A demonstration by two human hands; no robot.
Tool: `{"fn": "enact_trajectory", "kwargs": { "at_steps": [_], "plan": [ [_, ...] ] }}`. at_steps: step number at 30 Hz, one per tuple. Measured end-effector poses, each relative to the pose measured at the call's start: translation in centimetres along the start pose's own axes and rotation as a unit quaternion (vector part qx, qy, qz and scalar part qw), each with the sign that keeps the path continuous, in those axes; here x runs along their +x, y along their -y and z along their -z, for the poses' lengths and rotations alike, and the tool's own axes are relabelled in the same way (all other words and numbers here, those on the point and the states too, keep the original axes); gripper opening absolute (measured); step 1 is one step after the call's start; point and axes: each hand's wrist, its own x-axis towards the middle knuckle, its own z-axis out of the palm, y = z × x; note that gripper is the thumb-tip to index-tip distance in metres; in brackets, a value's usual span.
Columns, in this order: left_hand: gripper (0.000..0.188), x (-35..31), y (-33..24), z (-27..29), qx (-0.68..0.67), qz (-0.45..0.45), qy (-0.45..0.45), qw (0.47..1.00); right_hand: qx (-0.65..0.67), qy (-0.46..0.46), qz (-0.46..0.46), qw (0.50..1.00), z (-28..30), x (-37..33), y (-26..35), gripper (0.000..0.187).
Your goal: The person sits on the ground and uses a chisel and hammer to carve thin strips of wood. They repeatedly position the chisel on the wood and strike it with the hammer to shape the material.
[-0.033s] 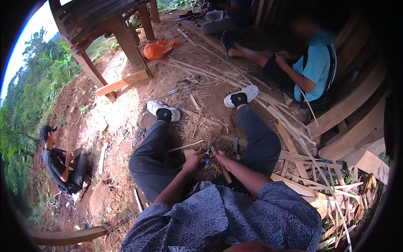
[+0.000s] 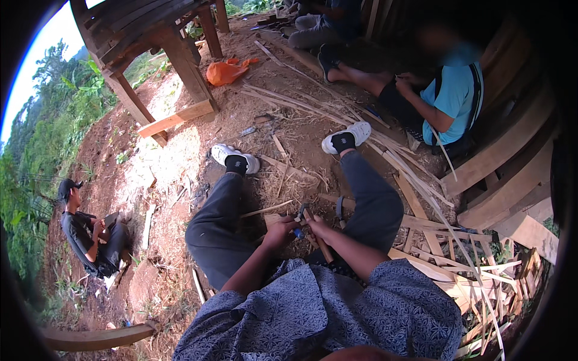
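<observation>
Between my bent knees, my left hand [image 2: 279, 233] is closed, fingers curled. A small blue-ended thing [image 2: 298, 233] shows at its fingers; its kind is unclear. Close beside it, my right hand [image 2: 317, 227] is wrapped round a hammer-like tool [image 2: 325, 250] with a wooden handle. The handle slants down toward my lap, and a dark metal part shows at its upper end. A pale wood block [image 2: 272, 220] lies just beyond my left hand. By my right knee stands a dark metal tool [image 2: 339, 208], partly hidden by my leg.
Long split wood strips [image 2: 415, 174] lie along my right side. Wood offcuts [image 2: 475, 283] pile up at the lower right. A person in light blue [image 2: 453, 93] sits at the right, another person [image 2: 84, 231] at the left. A wooden bench [image 2: 180, 66] and an orange bag [image 2: 224, 73] are ahead.
</observation>
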Motion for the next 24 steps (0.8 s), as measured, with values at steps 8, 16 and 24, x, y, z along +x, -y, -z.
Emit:
{"fn": "enact_trajectory", "kwargs": {
  "at_steps": [8, 16, 24],
  "plan": [
    [0.026, -0.2, -1.1, -2.9, 0.12, 0.014, 0.168, 0.978, 0.052, -0.005, -0.016, 0.999, 0.6, 1.1, -1.4, 0.029],
    [0.025, 0.2, -0.5, -1.2, -0.146, 0.189, -0.083, 0.967, 0.081, -0.113, 0.014, 0.99, 1.5, 3.0, -2.5, 0.034],
    [0.029, -0.2, 1.4, 2.3, -0.481, 0.207, -0.368, 0.769, -0.297, -0.414, 0.204, 0.836, 2.0, 3.4, -2.7, 0.05]
  ]
}}
